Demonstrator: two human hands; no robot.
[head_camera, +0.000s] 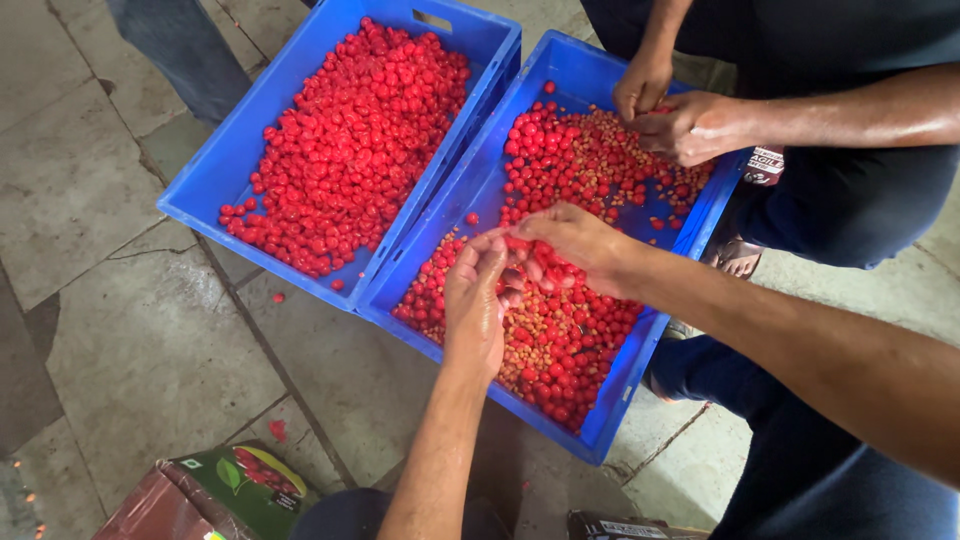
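Two blue plastic crates sit side by side on a stone floor. The left crate (215, 170) is heaped with bright red round fruits (350, 150). The right crate (620, 395) holds red fruits mixed with small tan pits (560, 340). My left hand (475, 305) hovers over the right crate, palm cupped around a few red fruits. My right hand (580, 245) meets it from the right, fingertips pinching fruit at the left hand's fingers. At the crate's far end another person's two hands (680, 120) work on fruit together.
The other person crouches at the right in dark clothes, a sandalled foot (738, 258) beside the crate. A green and brown cardboard box (215, 495) stands at the bottom left. A few loose fruits (277, 297) lie on the floor. Someone's jeans leg (185, 50) is at the top left.
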